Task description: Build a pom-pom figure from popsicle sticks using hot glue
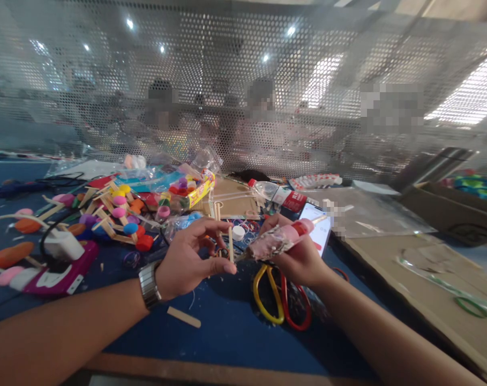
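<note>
My left hand (189, 257), with a metal watch on the wrist, is closed on a wooden craft stick (231, 244) held upright between thumb and fingertips. In my right hand (299, 260) is a worn, pinkish glue gun (271, 242), its nozzle pointing left towards the stick, a small gap apart. Below the glue gun lie scissors (283, 300) with one yellow and one red handle. A loose craft stick (184, 317) rests on the blue table nearer to me. A white bottle cap (238, 232) sits just beyond the stick.
Craft-stick pieces with coloured caps (118, 212) crowd the left, beside a purple power strip (66, 271) with a white plug. Further back lie a plastic bottle (279, 195) and a lit phone (317, 228). Cardboard (420, 279) covers the right side; a perforated metal screen (211, 64) stands behind.
</note>
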A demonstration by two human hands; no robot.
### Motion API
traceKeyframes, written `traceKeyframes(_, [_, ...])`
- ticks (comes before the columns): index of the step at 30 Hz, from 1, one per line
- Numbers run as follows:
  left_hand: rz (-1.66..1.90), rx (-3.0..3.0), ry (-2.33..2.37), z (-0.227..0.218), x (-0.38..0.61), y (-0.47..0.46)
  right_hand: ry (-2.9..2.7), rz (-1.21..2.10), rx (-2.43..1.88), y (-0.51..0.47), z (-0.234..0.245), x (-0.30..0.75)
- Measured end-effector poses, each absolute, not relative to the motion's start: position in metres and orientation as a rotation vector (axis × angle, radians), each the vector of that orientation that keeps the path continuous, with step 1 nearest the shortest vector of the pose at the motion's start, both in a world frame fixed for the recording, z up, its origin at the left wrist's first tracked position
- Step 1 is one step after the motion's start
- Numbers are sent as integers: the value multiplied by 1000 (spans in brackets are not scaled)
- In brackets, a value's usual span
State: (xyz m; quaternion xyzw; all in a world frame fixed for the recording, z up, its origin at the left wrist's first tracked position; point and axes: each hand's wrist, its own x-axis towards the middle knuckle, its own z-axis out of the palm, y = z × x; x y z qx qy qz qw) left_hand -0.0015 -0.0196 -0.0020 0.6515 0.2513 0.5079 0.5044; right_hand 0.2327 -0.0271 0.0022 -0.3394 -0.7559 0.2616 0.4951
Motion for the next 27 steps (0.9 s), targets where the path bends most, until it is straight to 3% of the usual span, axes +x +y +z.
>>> traceKeyframes(27, [1223,1577,616,1,-1,-21,-1835,638,-816,-28,3,233])
